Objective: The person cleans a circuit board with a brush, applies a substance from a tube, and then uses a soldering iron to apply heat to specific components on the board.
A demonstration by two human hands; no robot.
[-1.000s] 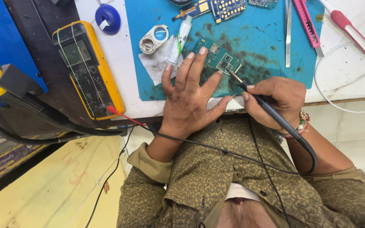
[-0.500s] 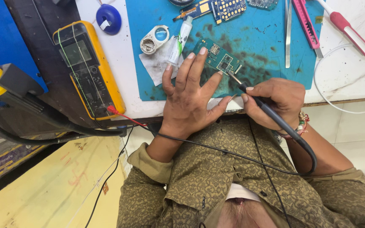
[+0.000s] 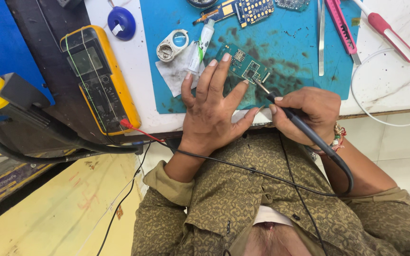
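A small green circuit board (image 3: 244,66) lies on a stained blue work mat (image 3: 281,42). My left hand (image 3: 212,111) rests flat on the mat with fingers spread, its fingertips pressing on the board's left edge. My right hand (image 3: 304,111) grips a black soldering iron (image 3: 285,113) like a pen. The iron's metal tip touches the board's lower right corner. Its black cable loops down past my right wrist and across my chest.
A yellow multimeter (image 3: 98,76) with a red lead lies left of the mat. A small white tube (image 3: 201,45), a round solder reel (image 3: 172,46), more circuit boards (image 3: 250,8), tweezers (image 3: 321,38), a pink knife (image 3: 340,26) and a red-handled tool (image 3: 390,35) surround the work.
My right hand and the iron have barely shifted; the tip stays on the board. My left hand holds still.
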